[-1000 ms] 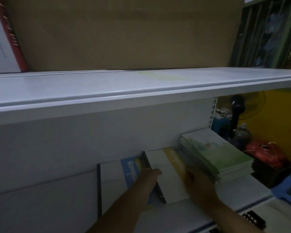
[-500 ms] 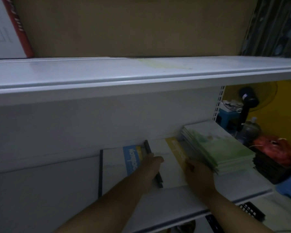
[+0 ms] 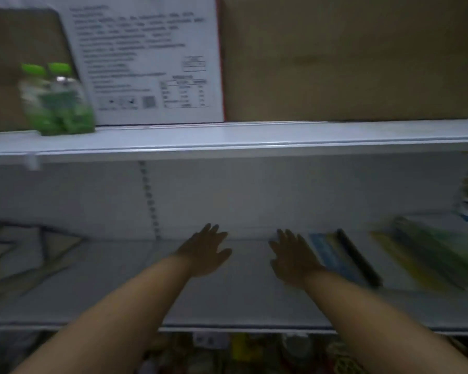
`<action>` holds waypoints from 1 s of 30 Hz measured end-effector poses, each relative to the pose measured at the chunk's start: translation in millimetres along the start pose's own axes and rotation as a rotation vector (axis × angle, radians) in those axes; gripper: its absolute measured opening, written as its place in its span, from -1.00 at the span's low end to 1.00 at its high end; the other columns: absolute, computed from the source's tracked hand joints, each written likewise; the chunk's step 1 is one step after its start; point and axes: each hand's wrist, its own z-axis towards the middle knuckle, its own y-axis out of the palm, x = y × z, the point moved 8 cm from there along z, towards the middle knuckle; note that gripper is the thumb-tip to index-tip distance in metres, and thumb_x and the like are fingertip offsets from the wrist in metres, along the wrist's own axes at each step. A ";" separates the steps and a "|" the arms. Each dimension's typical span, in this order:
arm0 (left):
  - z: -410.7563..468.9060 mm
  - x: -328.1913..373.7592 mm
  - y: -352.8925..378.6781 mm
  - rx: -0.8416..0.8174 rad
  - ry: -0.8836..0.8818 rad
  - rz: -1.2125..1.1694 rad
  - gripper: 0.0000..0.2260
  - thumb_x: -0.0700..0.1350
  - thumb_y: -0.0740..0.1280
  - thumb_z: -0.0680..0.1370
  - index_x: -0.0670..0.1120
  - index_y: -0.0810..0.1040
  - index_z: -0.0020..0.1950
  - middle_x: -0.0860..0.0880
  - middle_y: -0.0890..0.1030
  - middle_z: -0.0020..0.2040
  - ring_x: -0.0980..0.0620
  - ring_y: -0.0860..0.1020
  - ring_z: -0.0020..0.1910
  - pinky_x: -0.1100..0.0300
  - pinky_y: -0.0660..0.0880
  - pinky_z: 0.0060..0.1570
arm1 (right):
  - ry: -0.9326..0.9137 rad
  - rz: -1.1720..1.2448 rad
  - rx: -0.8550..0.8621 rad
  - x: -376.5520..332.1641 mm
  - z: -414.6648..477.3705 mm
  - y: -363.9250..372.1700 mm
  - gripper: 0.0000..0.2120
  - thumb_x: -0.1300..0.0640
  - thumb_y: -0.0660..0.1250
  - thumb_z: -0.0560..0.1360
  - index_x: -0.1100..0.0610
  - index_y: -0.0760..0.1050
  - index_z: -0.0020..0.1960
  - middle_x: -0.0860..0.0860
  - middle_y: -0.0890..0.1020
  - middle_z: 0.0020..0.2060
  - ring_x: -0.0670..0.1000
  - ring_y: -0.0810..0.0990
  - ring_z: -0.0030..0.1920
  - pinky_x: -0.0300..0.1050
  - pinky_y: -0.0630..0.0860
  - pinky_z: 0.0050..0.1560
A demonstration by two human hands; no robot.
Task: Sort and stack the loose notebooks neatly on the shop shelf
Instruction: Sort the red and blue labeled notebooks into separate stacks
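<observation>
- My left hand (image 3: pixel 204 252) is released, fingers straight and a little spread, palm down over the bare white lower shelf (image 3: pixel 241 298). It grasps nothing.
- My right hand (image 3: pixel 292 259) is just as released, fingers spread and pointing to 12 o'clock, at 3 o'clock of the left hand with bare shelf between them.
- I cannot tell whether either palm touches the shelf or hangs just above it.
- The blue-striped notebook (image 3: pixel 327 255) lies flat on the lower shelf just beside my right hand, at its 3 o'clock. The blur hides whether hand and cover touch.
- A dark spine (image 3: pixel 358 257) runs along the far edge of that notebook.
- Further toward 3 o'clock lies the yellow-striped notebook (image 3: pixel 405 263), also flat on the shelf.
- The green stack of notebooks (image 3: pixel 438 247) sits beyond it near the right edge of the view, at about 2 o'clock of my right hand and heavily blurred.
- At 9 o'clock of my left hand, well apart, lie flat pale items with dark lines (image 3: pixel 19 255), too smeared to name.
- On the upper shelf (image 3: pixel 281 136), at 12 o'clock, stands a cardboard box (image 3: pixel 349 58). A white printed box (image 3: pixel 146 63) is at 11 o'clock and two green-capped bottles (image 3: pixel 56 101) at 10 o'clock.
</observation>
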 end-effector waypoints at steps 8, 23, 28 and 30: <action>-199.1 -247.1 -53.2 0.053 -0.439 0.229 -0.43 0.20 -0.02 0.62 -0.03 0.01 0.56 -0.11 -0.05 0.57 -0.09 -0.06 0.55 -0.03 -0.01 0.49 | -0.603 0.124 -0.002 -340.0 -10.4 -55.5 -0.44 0.01 0.10 0.60 0.00 -0.01 0.54 0.05 -0.17 0.54 0.10 -0.15 0.54 0.04 -0.04 0.52; -342.7 -496.2 -54.9 0.005 -0.783 0.161 -0.45 0.22 -0.08 0.61 0.02 0.01 0.56 -0.03 -0.12 0.57 0.00 -0.18 0.54 -0.04 -0.13 0.50 | -0.903 0.184 0.095 -612.0 48.4 -67.8 -0.42 0.03 0.18 0.54 0.05 0.08 0.50 0.11 0.17 0.48 0.13 0.08 0.49 0.04 0.11 0.47; -334.1 -563.0 -98.8 0.034 -0.786 0.158 -0.47 0.20 -0.05 0.62 0.02 0.08 0.55 -0.03 -0.01 0.57 -0.01 -0.08 0.55 -0.03 -0.02 0.50 | -0.939 0.217 0.068 -682.6 105.1 -75.8 -0.40 0.01 0.16 0.57 0.10 0.04 0.53 0.13 0.08 0.52 0.13 0.04 0.52 0.05 0.07 0.48; -331.5 -580.7 -115.2 0.115 -0.755 0.155 -0.50 0.17 -0.01 0.63 -0.01 0.17 0.52 -0.06 0.11 0.55 -0.02 0.06 0.52 0.05 0.08 0.46 | -0.926 0.309 0.097 -707.4 127.7 -89.7 -0.47 0.02 0.13 0.58 0.12 0.13 0.51 0.12 0.16 0.50 0.10 0.13 0.50 0.00 0.14 0.45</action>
